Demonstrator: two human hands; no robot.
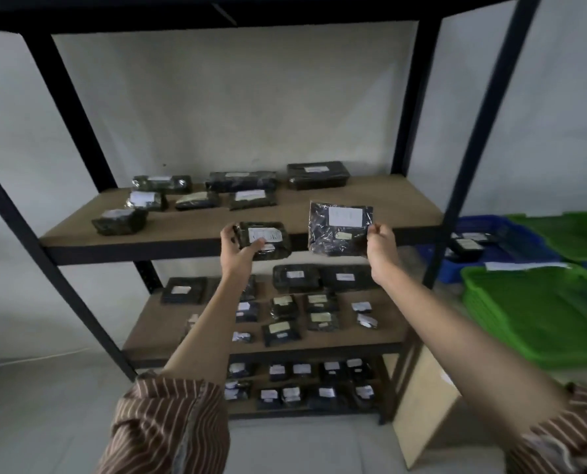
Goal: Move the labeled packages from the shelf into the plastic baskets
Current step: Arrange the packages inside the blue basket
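Note:
My left hand [240, 246] grips a dark wrapped package with a white label [268, 239] at the front edge of the upper wooden shelf [398, 203]. A flat dark package with a white label [336, 230] is held upright in front of the same shelf, pinched at its right edge by my right hand [381, 242]. Several more labeled packages [240, 181] lie at the back left of that shelf. A blue basket [490, 224] and green baskets [538, 316] stand to the right of the rack.
Black metal rack posts [470, 145] frame the shelves. Two lower shelves [387, 333] carry several small labeled packages. A cardboard sheet [422, 405] leans against the rack's right foot. One package lies in the blue basket. The floor is light tile.

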